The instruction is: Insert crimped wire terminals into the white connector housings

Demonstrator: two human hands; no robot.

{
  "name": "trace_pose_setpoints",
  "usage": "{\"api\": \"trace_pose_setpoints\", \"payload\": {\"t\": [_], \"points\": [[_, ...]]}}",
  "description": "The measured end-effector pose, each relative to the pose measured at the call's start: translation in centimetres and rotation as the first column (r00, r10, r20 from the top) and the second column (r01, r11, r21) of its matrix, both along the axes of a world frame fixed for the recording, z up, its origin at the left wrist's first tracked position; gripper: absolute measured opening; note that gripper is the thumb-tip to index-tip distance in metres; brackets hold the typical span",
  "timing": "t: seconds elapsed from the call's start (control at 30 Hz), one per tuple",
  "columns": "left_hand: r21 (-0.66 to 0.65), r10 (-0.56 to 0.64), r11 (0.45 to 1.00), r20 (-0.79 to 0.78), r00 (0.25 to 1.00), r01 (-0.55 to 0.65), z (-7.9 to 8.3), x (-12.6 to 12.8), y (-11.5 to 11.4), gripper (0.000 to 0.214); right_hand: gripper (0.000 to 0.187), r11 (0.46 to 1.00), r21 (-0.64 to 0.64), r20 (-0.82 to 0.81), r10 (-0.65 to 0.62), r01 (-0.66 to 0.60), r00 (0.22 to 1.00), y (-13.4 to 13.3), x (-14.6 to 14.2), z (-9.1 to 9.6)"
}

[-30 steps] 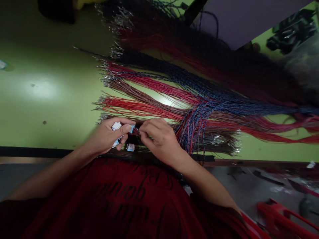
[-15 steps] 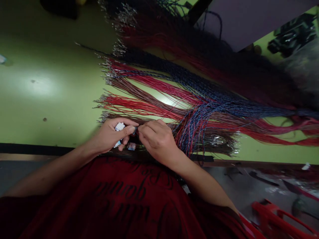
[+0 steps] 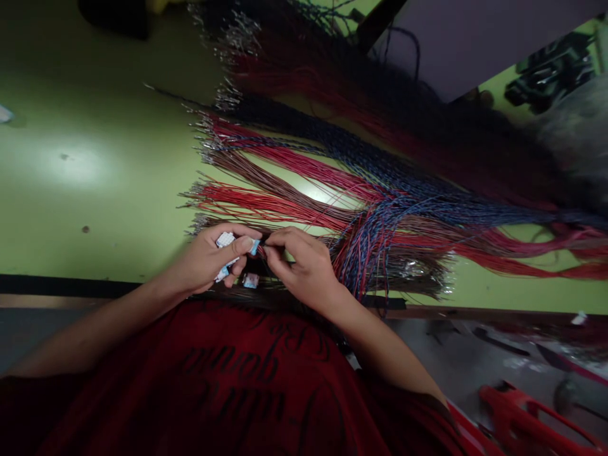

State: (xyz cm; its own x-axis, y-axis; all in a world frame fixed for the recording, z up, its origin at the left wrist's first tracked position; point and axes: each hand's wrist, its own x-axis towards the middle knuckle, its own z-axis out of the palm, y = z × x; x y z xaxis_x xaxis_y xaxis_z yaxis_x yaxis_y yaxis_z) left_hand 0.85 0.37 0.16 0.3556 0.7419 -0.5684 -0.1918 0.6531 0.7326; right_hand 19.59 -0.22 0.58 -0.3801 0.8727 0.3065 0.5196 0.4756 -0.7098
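My left hand [image 3: 209, 258] is closed on several small white and pale blue plastic connectors [image 3: 225, 242], with one pinched between thumb and forefinger at the front. My right hand [image 3: 301, 266] is pinched on a thin wire [image 3: 264, 248] whose end meets that connector. Both hands hover over the near edge of the green table [image 3: 95, 190]. Another small connector [image 3: 250, 280] lies on the table just below the hands. Bundles of red, brown and blue wires [image 3: 332, 196] with metal terminals fan out behind the hands.
Darker wire bundles [image 3: 361, 82] lie further back. A dark object [image 3: 111, 16] sits at the far left corner. A grey panel [image 3: 475, 38] leans at the upper right. Red plastic parts [image 3: 522, 418] lie on the floor at the lower right.
The hands stay together at the same spot. My right fingers have shifted slightly, and the blue connector tip shows again between the two hands.
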Motion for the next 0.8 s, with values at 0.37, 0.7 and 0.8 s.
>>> {"api": "trace_pose_setpoints", "payload": {"t": [0.37,0.7,0.8], "points": [[0.056,-0.045,0.997,-0.080,0.996,0.049,-0.4,0.1,-0.1,0.048,0.014,0.994,0.093,0.050,0.049,-0.054,0.998,0.1,-0.3,-0.2],[0.090,-0.016,0.996,0.022,1.000,0.014,-0.4,-0.4,-0.1,0.045,0.011,0.980,-0.194,-0.067,-0.060,0.046,0.996,-0.4,0.8,2.0],[0.112,0.067,0.991,0.087,0.994,-0.076,0.1,-0.8,0.4,0.037,0.011,0.846,-0.509,-0.342,-0.032,-0.157,0.939,-2.0,5.8,5.3]]}}
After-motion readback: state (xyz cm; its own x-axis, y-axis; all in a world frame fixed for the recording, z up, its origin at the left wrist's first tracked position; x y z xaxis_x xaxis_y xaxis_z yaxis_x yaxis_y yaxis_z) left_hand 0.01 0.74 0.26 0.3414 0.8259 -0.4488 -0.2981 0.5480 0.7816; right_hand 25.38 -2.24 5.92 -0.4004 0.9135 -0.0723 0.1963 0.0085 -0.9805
